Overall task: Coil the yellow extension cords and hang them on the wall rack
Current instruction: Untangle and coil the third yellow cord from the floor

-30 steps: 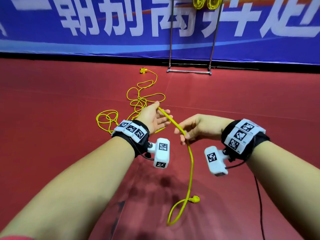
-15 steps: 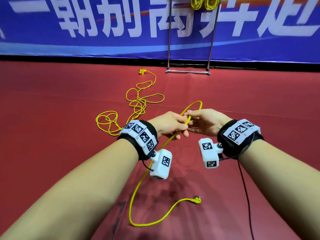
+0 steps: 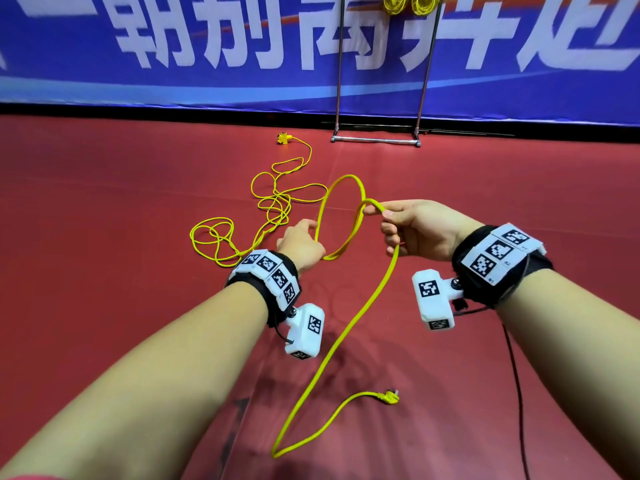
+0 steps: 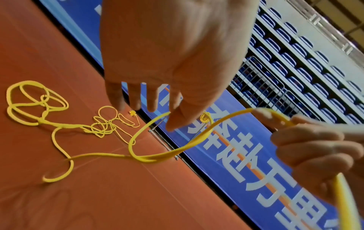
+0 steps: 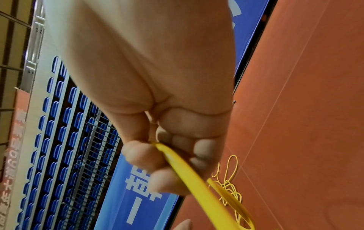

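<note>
Cord: yellow extension cord held up in front of the chest, first loop formed; rest strewn in tangles on the red floor, socket end near the banner, plug end lying below the hands
Right hand: right hand curled round the cord, thumb and forefinger pinching the top of the loop; tail dropping from the fist to the floor
Left hand: left hand fingers relaxed and spread, thumb against the far side of the loop; no firm grip visible in the wrist view
Change: a second ago one straight run stretched between the two hands; half a second ago hands brought together; now drawn apart again with a closed loop standing between them
Meaning: judged to be the first turn of the coil; most of the length not yet gathered
Rack: wall rack well ahead, upright against the banner; two coiled cords already hanging at its top
Writing: large white Chinese characters on the blue banner, cut off at the top, not read in full; black-and-white square markers on both wristbands
</note>
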Demonstrator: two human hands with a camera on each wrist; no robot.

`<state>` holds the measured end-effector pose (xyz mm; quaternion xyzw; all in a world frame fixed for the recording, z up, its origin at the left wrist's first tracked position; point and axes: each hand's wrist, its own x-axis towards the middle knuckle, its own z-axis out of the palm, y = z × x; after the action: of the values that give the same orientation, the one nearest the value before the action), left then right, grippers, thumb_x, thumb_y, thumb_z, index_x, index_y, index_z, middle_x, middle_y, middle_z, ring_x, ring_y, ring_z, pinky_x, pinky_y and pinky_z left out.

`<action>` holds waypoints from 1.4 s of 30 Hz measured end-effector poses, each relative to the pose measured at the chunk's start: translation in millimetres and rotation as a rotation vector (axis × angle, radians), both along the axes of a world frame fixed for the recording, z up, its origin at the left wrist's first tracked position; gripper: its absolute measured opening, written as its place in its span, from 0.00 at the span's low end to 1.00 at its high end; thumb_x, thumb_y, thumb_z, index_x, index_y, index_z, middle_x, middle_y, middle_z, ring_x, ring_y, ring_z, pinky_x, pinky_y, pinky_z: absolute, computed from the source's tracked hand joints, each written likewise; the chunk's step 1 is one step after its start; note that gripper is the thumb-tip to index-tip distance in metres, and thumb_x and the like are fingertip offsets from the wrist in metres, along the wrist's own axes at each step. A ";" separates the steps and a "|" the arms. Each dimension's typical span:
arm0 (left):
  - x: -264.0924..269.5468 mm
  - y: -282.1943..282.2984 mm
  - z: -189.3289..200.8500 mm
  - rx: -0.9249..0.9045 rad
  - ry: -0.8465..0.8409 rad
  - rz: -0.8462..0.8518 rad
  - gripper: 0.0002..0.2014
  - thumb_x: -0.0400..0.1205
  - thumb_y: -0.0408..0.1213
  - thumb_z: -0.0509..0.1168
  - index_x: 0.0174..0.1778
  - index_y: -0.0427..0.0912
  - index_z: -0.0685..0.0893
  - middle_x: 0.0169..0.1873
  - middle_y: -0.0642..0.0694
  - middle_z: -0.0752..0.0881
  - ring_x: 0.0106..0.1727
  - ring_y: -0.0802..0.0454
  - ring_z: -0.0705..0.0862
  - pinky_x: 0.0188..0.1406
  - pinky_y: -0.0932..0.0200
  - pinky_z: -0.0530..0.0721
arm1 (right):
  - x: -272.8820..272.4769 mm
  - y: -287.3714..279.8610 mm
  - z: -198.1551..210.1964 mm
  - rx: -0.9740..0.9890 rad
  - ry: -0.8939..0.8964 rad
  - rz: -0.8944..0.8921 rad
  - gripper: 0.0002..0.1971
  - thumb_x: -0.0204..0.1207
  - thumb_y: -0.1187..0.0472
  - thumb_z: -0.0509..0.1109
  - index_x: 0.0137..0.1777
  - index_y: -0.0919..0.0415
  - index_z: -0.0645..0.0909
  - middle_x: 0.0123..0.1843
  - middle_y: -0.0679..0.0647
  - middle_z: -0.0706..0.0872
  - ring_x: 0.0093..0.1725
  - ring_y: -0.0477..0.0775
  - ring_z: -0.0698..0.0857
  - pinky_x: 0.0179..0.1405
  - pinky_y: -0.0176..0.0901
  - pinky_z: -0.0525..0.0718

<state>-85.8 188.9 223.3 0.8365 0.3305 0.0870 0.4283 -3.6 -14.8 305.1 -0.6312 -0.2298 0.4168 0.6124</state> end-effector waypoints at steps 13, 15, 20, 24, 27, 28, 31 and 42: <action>-2.8 -6.3 -17.7 0.107 0.034 -0.239 0.36 0.78 0.37 0.69 0.83 0.46 0.63 0.77 0.44 0.74 0.77 0.44 0.74 0.75 0.48 0.73 | -19.7 13.8 8.5 0.060 -0.006 0.154 0.17 0.88 0.64 0.55 0.70 0.61 0.79 0.30 0.50 0.68 0.26 0.47 0.67 0.28 0.40 0.74; -1.1 -5.4 -19.2 0.043 0.009 -0.246 0.41 0.77 0.34 0.67 0.85 0.47 0.55 0.80 0.47 0.70 0.79 0.46 0.72 0.75 0.47 0.74 | -22.7 14.6 10.3 0.057 -0.004 0.178 0.17 0.87 0.64 0.55 0.71 0.62 0.78 0.30 0.50 0.67 0.26 0.47 0.67 0.27 0.39 0.73; 1.4 -5.9 -20.7 -0.117 -0.140 -0.212 0.42 0.78 0.27 0.67 0.85 0.52 0.55 0.73 0.49 0.75 0.68 0.51 0.77 0.72 0.49 0.77 | -28.4 16.4 11.6 0.042 -0.008 0.233 0.18 0.87 0.64 0.56 0.72 0.64 0.77 0.31 0.51 0.65 0.26 0.48 0.65 0.27 0.39 0.71; 2.5 -4.7 -17.6 -0.024 -0.132 -0.120 0.27 0.80 0.34 0.68 0.75 0.47 0.69 0.66 0.45 0.81 0.67 0.45 0.80 0.69 0.49 0.77 | -29.3 17.0 11.9 0.033 -0.025 0.241 0.17 0.87 0.64 0.56 0.71 0.64 0.78 0.30 0.52 0.66 0.26 0.48 0.65 0.26 0.40 0.71; 0.5 -7.9 -16.6 0.019 -0.102 -0.103 0.12 0.81 0.39 0.67 0.58 0.44 0.75 0.53 0.43 0.85 0.57 0.40 0.84 0.62 0.45 0.81 | -28.8 18.0 11.2 0.028 -0.062 0.208 0.17 0.87 0.64 0.56 0.71 0.66 0.78 0.30 0.52 0.67 0.26 0.49 0.65 0.26 0.40 0.69; -0.2 -8.4 -16.7 0.047 -0.065 -0.108 0.11 0.81 0.40 0.67 0.56 0.44 0.74 0.51 0.43 0.84 0.56 0.39 0.84 0.61 0.47 0.81 | -28.3 18.9 10.3 0.023 -0.080 0.185 0.17 0.87 0.64 0.56 0.71 0.66 0.78 0.30 0.51 0.67 0.26 0.48 0.64 0.26 0.39 0.68; -4.2 -10.4 -15.2 0.149 0.096 -0.187 0.12 0.83 0.38 0.64 0.58 0.42 0.71 0.54 0.41 0.81 0.59 0.39 0.81 0.61 0.50 0.78 | -23.5 21.5 5.1 0.014 -0.162 0.064 0.15 0.87 0.65 0.58 0.67 0.68 0.81 0.29 0.52 0.70 0.26 0.48 0.61 0.26 0.38 0.60; -12.9 1.2 -6.3 0.418 0.209 -0.255 0.07 0.79 0.35 0.66 0.45 0.51 0.74 0.48 0.44 0.87 0.53 0.39 0.84 0.51 0.51 0.81 | 16.7 4.0 -31.0 -0.287 -0.634 -0.393 0.08 0.82 0.69 0.64 0.56 0.67 0.83 0.31 0.58 0.87 0.17 0.47 0.69 0.19 0.37 0.66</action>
<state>-98.7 190.0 217.0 0.9462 0.2395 0.0120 0.2171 13.1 -10.8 274.1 -0.8397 -0.2219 0.1041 0.4845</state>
